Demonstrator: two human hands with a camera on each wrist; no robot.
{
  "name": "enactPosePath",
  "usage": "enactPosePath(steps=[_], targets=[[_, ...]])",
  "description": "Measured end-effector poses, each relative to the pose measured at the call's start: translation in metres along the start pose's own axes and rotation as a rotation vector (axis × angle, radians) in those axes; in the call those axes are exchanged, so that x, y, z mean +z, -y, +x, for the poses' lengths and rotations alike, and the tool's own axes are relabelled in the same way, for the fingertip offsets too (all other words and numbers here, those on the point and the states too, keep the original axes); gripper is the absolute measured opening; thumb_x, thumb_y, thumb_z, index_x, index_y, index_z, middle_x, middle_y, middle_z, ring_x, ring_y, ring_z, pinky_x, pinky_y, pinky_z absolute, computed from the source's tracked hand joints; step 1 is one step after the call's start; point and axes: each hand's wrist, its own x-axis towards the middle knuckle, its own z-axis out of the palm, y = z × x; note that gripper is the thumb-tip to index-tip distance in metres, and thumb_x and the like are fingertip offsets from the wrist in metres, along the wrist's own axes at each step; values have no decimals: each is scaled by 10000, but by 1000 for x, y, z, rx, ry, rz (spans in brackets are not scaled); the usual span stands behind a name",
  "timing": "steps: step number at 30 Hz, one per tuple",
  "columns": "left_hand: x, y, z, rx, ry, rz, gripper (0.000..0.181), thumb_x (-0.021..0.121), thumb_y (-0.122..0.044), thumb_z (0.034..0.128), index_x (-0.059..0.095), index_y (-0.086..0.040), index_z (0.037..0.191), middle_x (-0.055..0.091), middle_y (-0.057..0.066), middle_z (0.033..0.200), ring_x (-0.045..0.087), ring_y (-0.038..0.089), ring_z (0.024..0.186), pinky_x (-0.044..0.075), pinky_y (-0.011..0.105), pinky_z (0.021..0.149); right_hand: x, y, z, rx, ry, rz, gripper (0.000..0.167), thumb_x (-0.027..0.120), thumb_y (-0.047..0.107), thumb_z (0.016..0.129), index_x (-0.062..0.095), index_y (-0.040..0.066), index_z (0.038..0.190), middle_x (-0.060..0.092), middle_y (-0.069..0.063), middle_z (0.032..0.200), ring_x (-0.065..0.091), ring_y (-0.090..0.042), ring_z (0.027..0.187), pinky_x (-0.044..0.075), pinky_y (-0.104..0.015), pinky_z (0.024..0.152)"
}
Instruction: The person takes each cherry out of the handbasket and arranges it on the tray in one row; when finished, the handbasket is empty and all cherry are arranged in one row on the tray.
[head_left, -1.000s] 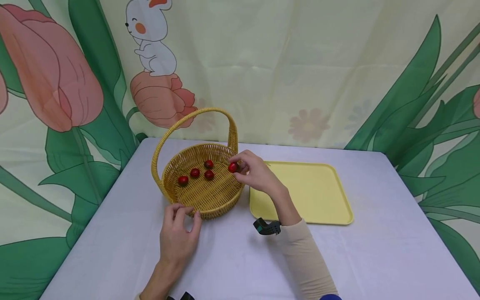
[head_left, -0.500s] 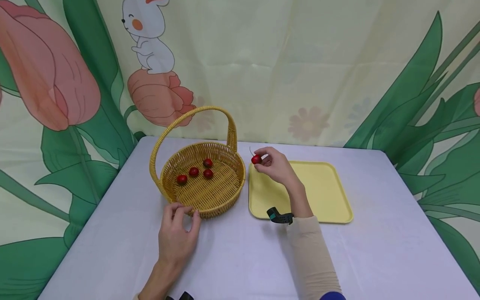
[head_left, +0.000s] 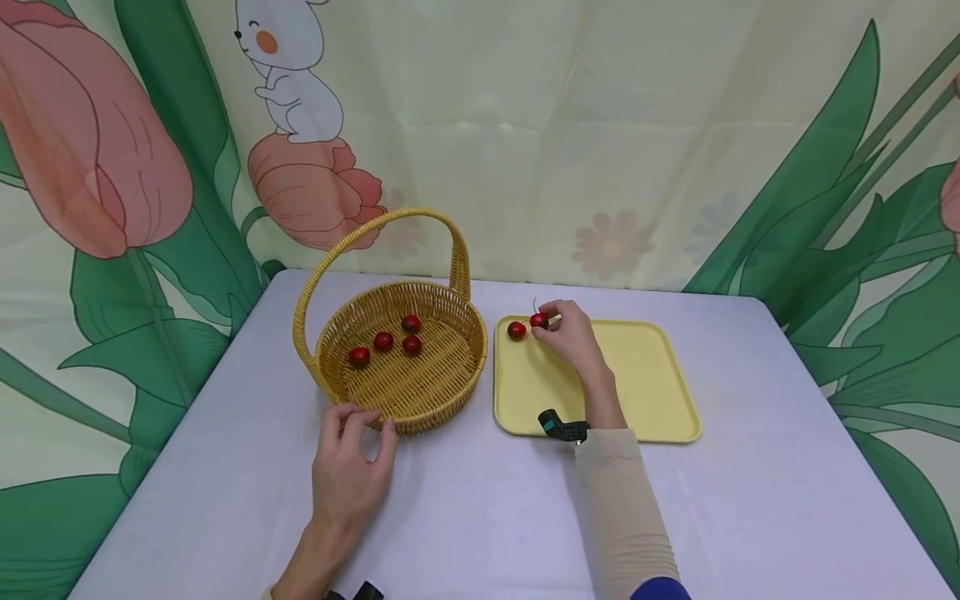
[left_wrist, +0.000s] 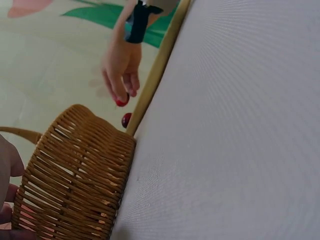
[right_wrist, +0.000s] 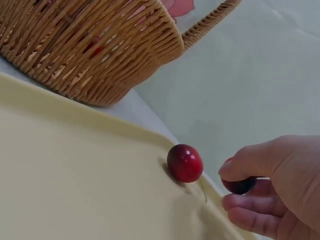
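Note:
My right hand (head_left: 576, 337) pinches a dark red cherry (head_left: 538, 320) by thumb and fingers, just above the back left part of the yellow tray (head_left: 637, 383). Its thin stem points up in the head view. A second cherry (right_wrist: 185, 163) lies on the tray near the corner, to the left of the held one in the head view. My left hand (head_left: 350, 467) grips the front rim of the round wicker basket (head_left: 442, 414). Several cherries (head_left: 383, 341) lie on the basket's floor, mostly in its left and back parts.
The basket's tall arched handle (head_left: 375, 223) rises over its bowl. Basket and tray stand side by side with a narrow gap on the white-covered table (head_left: 480, 517). A printed curtain (head_left: 525, 167) hangs behind the table's back edge.
My right hand has moved right from over the basket's rim to over the tray. One cherry now lies on the tray while another stays pinched. My left hand keeps its place on the rim.

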Motion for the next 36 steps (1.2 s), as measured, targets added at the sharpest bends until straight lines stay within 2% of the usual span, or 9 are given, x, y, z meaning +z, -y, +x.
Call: enactPosePath(steps=[5, 10, 17, 28, 36], targets=[[1, 0, 0, -4, -13, -8, 186, 754, -112, 819, 695, 14, 941, 554, 152, 1045, 611, 246, 887, 546, 403, 666, 1, -4, 0, 27, 3, -24, 420, 697, 142, 905, 592, -30, 1274, 551, -210, 1275, 643, -326, 1022, 548, -411, 884], [1, 0, -1, -1, -23, -14, 180, 753, -106, 813, 695, 14, 933, 559, 150, 1035, 614, 248, 878, 544, 406, 660, 5, -10, 0, 45, 11, -67, 394, 694, 143, 915, 604, -53, 1245, 614, -224, 1213, 610, -317, 1004, 538, -426, 885], [1, 0, -1, 2, -20, -2, 186, 765, -101, 807, 694, 14, 935, 557, 142, 1035, 611, 235, 880, 549, 399, 661, 11, -15, 3, 32, 20, -119, 414, 701, 173, 918, 615, -62, 1247, 643, -232, 1203, 603, -345, 1099, 519, -461, 969], [1, 0, -1, -9, -12, -8, 183, 760, -101, 815, 697, 19, 938, 556, 145, 1042, 607, 239, 883, 544, 400, 661, 11, -16, 2, 46, 30, -118, 468, 692, 193, 912, 585, -70, 1285, 616, -244, 1219, 584, -349, 1109, 510, -471, 982], [1, 1, -1, -19, 6, -4, 202, 765, -117, 825, 695, 26, 950, 550, 145, 1047, 605, 239, 899, 562, 412, 696, 3, -9, -1, 59, 16, -99, 511, 694, 233, 921, 561, -49, 1325, 583, -239, 1259, 546, -346, 1110, 487, -481, 993]])
